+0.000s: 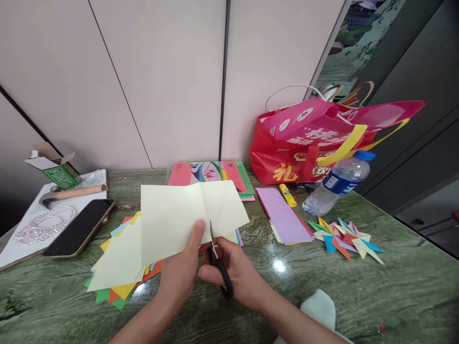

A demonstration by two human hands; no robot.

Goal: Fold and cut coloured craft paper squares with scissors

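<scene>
My left hand [181, 270] is closed on a pale yellow sheet of paper [172, 217], its thumb lying on top near the lower edge. A crease runs down the sheet's middle. In my right hand [233, 267] is a pair of scissors [222, 277] with black handles. The blades meet the paper's lower edge along the crease, where part of the sheet is cut. Under and left of the sheet lies a fanned pile of coloured paper [118, 267], with pale yellow on top.
Pink and lilac paper strips [285, 215], a yellow glue stick [287, 195] and folded paper pieces [346, 236] lie right. Behind stand a water bottle [339, 184] and red bag [279, 153]. A phone [81, 227], sickle [77, 192] and beads [45, 224] lie left.
</scene>
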